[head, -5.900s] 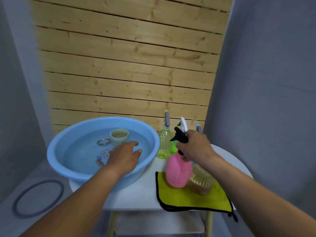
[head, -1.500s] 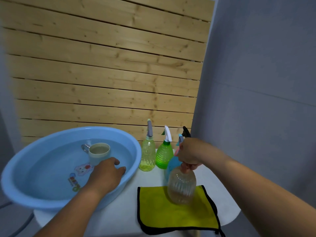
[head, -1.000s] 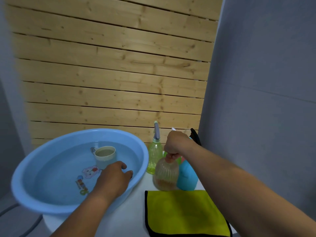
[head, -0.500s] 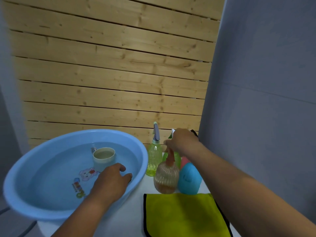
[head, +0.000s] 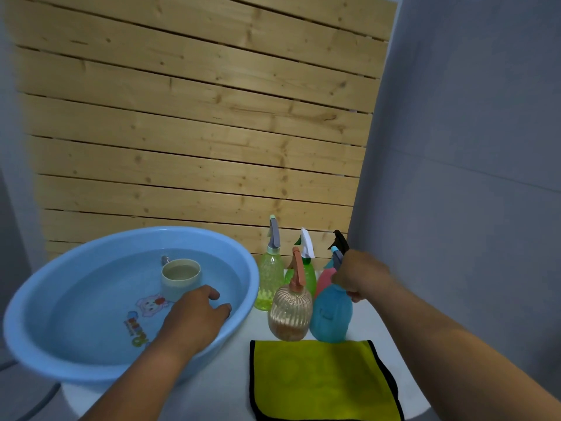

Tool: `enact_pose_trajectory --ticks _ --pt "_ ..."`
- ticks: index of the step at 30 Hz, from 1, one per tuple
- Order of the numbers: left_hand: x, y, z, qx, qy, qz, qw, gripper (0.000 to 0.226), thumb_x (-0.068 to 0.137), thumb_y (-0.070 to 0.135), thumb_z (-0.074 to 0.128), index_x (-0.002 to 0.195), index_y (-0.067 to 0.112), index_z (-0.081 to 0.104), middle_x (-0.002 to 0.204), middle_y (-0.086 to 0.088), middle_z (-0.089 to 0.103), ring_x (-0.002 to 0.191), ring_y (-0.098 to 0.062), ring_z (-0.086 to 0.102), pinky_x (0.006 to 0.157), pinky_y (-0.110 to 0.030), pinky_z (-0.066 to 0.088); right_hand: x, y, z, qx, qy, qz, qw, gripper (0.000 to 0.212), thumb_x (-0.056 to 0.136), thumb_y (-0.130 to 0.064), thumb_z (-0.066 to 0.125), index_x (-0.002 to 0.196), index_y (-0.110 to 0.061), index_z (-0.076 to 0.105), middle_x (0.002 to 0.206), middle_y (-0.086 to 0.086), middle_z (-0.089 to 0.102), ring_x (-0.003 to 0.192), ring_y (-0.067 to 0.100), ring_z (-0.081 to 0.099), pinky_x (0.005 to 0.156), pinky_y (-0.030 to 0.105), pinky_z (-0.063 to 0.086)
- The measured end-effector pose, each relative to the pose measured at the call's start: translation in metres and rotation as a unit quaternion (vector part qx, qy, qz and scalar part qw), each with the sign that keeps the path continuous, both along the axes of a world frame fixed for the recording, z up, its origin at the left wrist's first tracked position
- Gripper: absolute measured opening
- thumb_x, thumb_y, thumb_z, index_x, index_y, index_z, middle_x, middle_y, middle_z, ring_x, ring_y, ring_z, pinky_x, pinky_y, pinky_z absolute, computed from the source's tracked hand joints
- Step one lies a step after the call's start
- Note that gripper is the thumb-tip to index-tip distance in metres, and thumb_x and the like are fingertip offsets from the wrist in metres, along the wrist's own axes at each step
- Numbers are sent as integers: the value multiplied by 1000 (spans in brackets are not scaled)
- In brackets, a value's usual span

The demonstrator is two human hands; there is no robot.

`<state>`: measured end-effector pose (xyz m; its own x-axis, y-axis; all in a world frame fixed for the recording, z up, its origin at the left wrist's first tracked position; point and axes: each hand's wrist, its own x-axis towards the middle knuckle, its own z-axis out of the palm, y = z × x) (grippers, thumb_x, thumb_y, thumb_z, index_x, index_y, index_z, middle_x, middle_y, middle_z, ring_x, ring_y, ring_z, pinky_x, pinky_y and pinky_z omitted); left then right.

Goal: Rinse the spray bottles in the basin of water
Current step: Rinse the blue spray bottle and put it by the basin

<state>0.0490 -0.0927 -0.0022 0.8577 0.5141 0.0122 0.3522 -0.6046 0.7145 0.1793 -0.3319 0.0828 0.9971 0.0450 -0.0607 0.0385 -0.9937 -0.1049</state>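
A blue basin [head: 45,302] of water stands on the left of the white table [head: 224,387]. My left hand [head: 194,317] rests on its near right rim, fingers loosely bent over the edge. Several spray bottles stand right of the basin: a clear amber bottle [head: 290,311], a blue bottle [head: 329,314], a yellow-green bottle [head: 268,281], a green bottle [head: 306,268] and a pink bottle [head: 323,281] with a black trigger. My right hand [head: 359,276] grips the neck of the blue bottle, hiding most of its trigger.
A pale cup [head: 180,278] sits in the basin water. A yellow cloth [head: 318,378] with black trim lies on the table in front of the bottles. A wooden slat wall [head: 197,132] is behind and a grey wall [head: 470,177] is close on the right.
My right hand let go of the amber bottle, now standing behind the cloth, and moved right to grip the blue bottle's neck. My left hand stayed on the basin rim.
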Motion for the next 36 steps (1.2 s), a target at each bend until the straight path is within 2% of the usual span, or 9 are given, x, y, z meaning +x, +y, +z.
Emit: enact_pose_trajectory --ticks 3,6,16,21,23,26,30,33,36 --pt "0 0 0 -3 1 -2 1000 43 91 42 63 129 25 55 127 -2 58 117 -22 55 87 -28 37 -6 0 11 23 -28 3 999 9 90 -17 57 94 -10 60 83 5 67 67 18 71 62 30 60" --pt "2 0 -2 -8 6 -4 1000 43 91 41 63 130 24 55 132 -3 57 120 -23 54 87 -29 37 -22 3 38 -5 -71 14 997 8 87 -22 53 82 -17 52 71 -2 65 50 10 65 44 19 40" --pt "-2 -3 2 -10 -72 4 997 44 89 43 66 129 25 56 127 -1 59 114 -20 56 82 -28 36 -86 9 64 -15 -7 70 997 16 88 -27 56 96 -15 63 77 -1 73 69 13 72 79 33 60" --pt "-14 -7 21 -159 -201 -37 966 28 87 57 61 113 46 55 111 18 60 102 -1 57 74 -16 40 -110 31 108 34 -71 116 990 15 83 -35 57 87 -20 60 71 -2 71 67 15 69 66 29 54" --pt "-20 -8 31 -204 -233 -47 950 24 85 60 59 106 50 56 105 22 61 100 8 57 76 -13 39 -114 45 126 63 -88 135 985 15 82 -34 57 86 -20 60 72 -1 72 71 19 71 72 32 57" --pt "-27 -4 40 -289 -248 -75 921 43 73 72 53 110 49 57 111 16 66 104 11 58 89 -20 42 -110 69 138 137 -104 160 972 18 82 -32 56 88 -16 61 72 2 73 69 20 72 77 39 60" --pt "-38 26 50 -409 -258 -103 869 68 76 80 55 128 36 56 123 5 69 114 -12 64 101 -43 44 -94 114 118 349 -50 178 919 22 85 -28 56 96 -10 64 76 7 71 55 21 69 68 37 61" --pt "-47 54 54 -496 -262 -50 826 69 74 73 63 130 33 56 122 -1 69 105 -23 70 89 -41 50 -86 148 79 505 41 143 850 19 89 -20 55 91 -4 65 68 9 64 42 19 57 42 21 48" --pt "-54 83 50 -522 -276 -6 807 69 78 49 68 141 32 46 133 -6 60 107 -22 65 85 -37 50 -84 170 43 592 123 85 792 18 92 -22 54 87 -7 63 60 7 62 39 15 56 39 17 43"
